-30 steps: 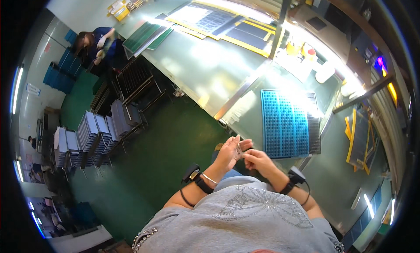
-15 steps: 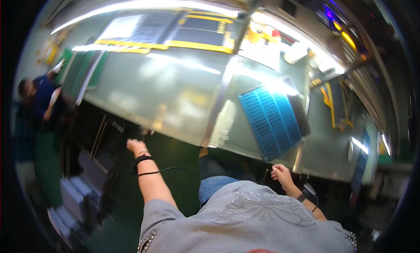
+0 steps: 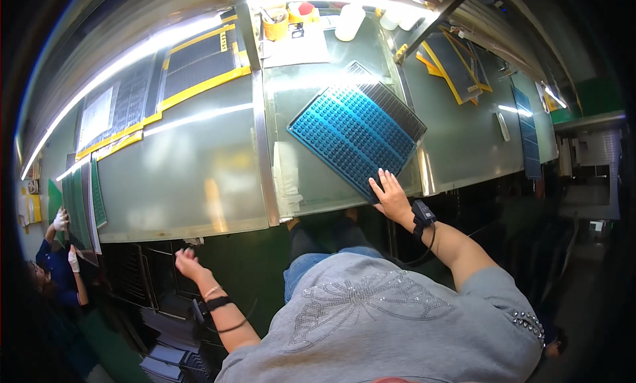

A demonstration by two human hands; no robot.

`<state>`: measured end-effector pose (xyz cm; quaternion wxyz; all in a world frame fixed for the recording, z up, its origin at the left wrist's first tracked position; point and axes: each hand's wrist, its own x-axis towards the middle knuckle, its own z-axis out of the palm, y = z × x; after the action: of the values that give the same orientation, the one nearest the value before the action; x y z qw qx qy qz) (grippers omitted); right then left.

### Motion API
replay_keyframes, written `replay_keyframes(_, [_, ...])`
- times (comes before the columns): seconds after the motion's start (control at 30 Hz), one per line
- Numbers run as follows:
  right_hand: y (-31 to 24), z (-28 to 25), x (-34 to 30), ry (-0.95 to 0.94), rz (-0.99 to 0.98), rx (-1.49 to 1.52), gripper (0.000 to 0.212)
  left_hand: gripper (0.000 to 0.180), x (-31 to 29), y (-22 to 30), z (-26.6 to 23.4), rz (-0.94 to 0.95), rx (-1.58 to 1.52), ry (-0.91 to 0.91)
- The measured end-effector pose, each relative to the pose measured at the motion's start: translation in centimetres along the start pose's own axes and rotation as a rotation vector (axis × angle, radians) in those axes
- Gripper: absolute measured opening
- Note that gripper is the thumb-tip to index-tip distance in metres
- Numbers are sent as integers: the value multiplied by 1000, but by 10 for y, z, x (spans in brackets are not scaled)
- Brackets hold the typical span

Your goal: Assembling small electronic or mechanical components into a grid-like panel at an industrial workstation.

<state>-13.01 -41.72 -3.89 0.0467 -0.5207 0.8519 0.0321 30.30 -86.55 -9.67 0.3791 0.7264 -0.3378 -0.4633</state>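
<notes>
A dimpled rectangular panel (image 3: pixel 351 131), bright blue with a black part on its far right side, lies at a slant on the glass-topped bench. My right hand (image 3: pixel 393 199) is at its near corner, fingers stretched out over the surface and thumb at the edge. I cannot tell whether anything is under the thumb. Away from the panel, my left hand (image 3: pixel 190 264) hangs in front of the bench edge. Its fingers are loosely curled, and nothing shows in them.
Yellow-edged dark sheets (image 3: pixel 199 61) lie at the back left. A white container (image 3: pixel 350 22) and an orange tub (image 3: pixel 275 25) stand at the back. A metal post (image 3: pixel 246 28) rises from the bench. At far left a person's gloved hand (image 3: pixel 61 219) is near green panels (image 3: pixel 78 204).
My right hand has risen from in front of the bench onto the blue panel's near corner, its fingers straightening. My left hand stays off the bench. The view has turned to the right.
</notes>
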Motion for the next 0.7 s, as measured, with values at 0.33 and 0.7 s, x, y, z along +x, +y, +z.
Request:
replay_keyframes(0.33, [-25, -8, -8, 48, -65, 134, 83, 56, -315, -57, 147, -596, 455, -1339])
replay_keyframes(0.7, [6, -33, 97, 264, -226, 546, 27, 43, -294, -9, 259, 1230, 651, -492])
